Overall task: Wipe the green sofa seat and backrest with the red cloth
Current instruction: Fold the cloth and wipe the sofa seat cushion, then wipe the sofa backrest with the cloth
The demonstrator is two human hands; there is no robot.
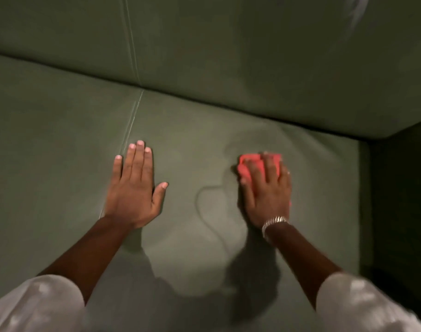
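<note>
Red cloth (246, 167) pressed on the sofa seat (192, 130)

It is pinned flat under the right hand (267, 190) near the seat's right edge; the left hand (135, 188) is spread open, empty.

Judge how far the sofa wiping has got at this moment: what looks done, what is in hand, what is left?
Done: a damp-looking streak curves across the seat, suggesting a pass there. In hand: the right hand presses the red cloth flat on the seat, while the left hand rests open, bracing. Left: the backrest shows no clear wipe marks; the seat's left part looks dry.
</note>
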